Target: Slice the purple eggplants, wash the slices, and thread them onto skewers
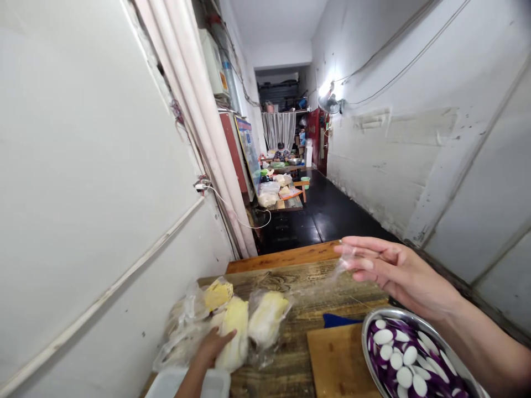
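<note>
My left hand (212, 345) reaches into a pile of pale yellow cabbage heads wrapped in clear plastic (232, 323) at the left of a wooden table (298, 287); its fingers curl onto one wrapped head. My right hand (390, 271) hovers above the table's far right with fingers stretched forward, pinching a thin clear plastic film (332, 276) that trails down toward the cabbages. A metal bowl (415, 359) of sliced purple-skinned, white-fleshed vegetable sits under my right forearm.
A wooden cutting board (338, 362) lies beside the bowl, a blue handle (338, 320) behind it. A white plastic container (188, 384) is at the near left. A narrow dark-floored corridor (327, 215) leads to cluttered low tables (282, 190) with a person seated far back.
</note>
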A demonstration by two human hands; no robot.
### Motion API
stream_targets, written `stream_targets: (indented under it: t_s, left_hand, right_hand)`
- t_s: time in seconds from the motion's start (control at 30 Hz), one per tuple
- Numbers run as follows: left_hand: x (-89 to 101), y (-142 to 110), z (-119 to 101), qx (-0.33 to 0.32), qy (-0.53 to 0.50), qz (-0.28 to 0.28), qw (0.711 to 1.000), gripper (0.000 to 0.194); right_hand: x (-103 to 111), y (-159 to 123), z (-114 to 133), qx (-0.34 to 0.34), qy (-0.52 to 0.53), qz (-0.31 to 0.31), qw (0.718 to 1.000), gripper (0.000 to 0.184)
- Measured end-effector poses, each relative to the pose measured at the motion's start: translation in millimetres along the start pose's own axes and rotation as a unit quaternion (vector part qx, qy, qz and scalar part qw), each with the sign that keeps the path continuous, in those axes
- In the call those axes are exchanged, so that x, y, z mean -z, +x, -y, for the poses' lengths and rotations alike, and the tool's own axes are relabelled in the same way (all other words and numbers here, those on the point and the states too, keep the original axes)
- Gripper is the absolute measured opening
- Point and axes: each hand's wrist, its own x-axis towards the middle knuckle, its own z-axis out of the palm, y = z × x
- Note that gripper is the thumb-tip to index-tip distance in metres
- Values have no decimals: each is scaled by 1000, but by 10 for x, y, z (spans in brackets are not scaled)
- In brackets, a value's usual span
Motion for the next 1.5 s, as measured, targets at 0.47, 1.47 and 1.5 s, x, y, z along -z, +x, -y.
stream_targets:
  t_s: [0.47,1.47,1.5]
  left_hand:
    - [-341,-2038,-1841,-424,-189,198,863,25]
    - [-275,-2090,-1740,-335,-370,195,844,34]
    - [-386,-2043,-1727,-308,-393,180,847,35]
  right_hand:
    - [-569,202,-849,93,86,136,983,50]
    - [-802,161,-1770,-3,-124,-21,992,44]
    - [-846,156,-1906,-27,-60,-67,996,41]
